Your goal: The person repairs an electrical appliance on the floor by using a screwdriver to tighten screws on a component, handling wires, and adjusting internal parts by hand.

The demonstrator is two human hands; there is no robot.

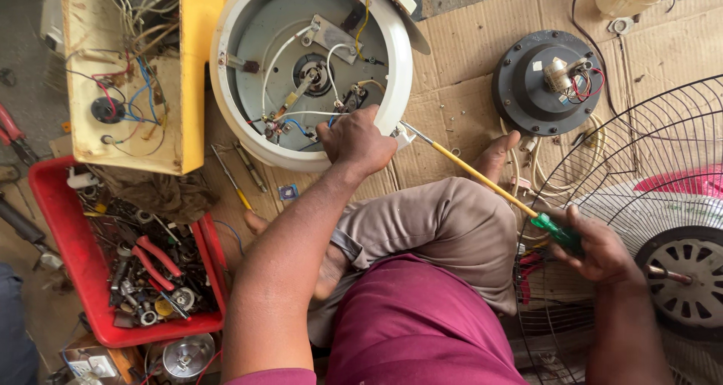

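Steadying the upturned white cooker (312, 69) on the cardboard floor, the left hand (355, 140) clamps its near rim while the right hand (599, 246) grasps a screwdriver (489, 183), tip at that rim.

The left arm stretches forward, bare to the upper arm, its wrist straight. The left hand (355, 139) lies knuckles up, fingers curled downward. The right forearm runs up the right side; the right hand (595, 247) is closed in a fist, thumb on top.
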